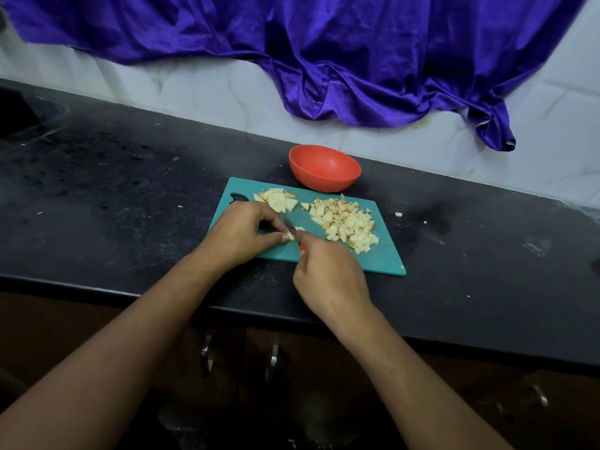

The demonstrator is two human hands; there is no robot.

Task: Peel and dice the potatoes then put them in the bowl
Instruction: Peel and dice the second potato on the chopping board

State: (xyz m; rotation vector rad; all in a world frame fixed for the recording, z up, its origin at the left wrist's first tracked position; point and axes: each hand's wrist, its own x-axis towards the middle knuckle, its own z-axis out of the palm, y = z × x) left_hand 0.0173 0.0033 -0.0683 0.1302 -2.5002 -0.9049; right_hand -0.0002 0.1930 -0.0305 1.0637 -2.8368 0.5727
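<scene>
A black stone counter (130,190) runs in front of you, backed by a white tiled wall (207,92) with a purple cloth (324,60) draped over it. On the counter lies a teal cutting board (383,254), and your orange bowl (324,167) stands just behind its far edge, with nothing visible inside it.

Your left hand (240,232) rests on the board with thumb and fingertips pinching a small potato piece (292,235). Your right hand (328,277) is curled round the red handle of a knife (290,226), its blade set against that piece; the blade is blurred, so you can't tell whether it has cut through.

To the right of your hands sits a pile of diced potato (347,225) on the board. A few larger potato slices (277,199) lie near the board's far left corner, just beyond your left hand. A stray potato scrap (398,215) lies on the counter beside the board's right edge.
</scene>
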